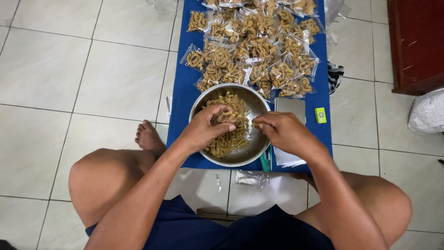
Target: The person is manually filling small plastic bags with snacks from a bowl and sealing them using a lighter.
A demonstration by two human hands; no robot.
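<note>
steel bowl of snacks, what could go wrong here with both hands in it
The steel bowl overhangs the near edge of the blue mat; a press from the left hand or right hand might tip it. Loose snack pieces could drop onto the tiles. The filled bags are heaped and may slide off.

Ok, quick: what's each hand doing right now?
Left hand: curled around a clump of snack pieces in the metal bowl.
Right hand: fingers pinched at the bowl's edge; what they hold cannot be told.

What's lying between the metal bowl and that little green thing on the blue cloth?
In the head view, a flat grey rectangular slab lies between the metal bowl and the small green object, on the blue cloth. What the slab is, I cannot tell.
</note>
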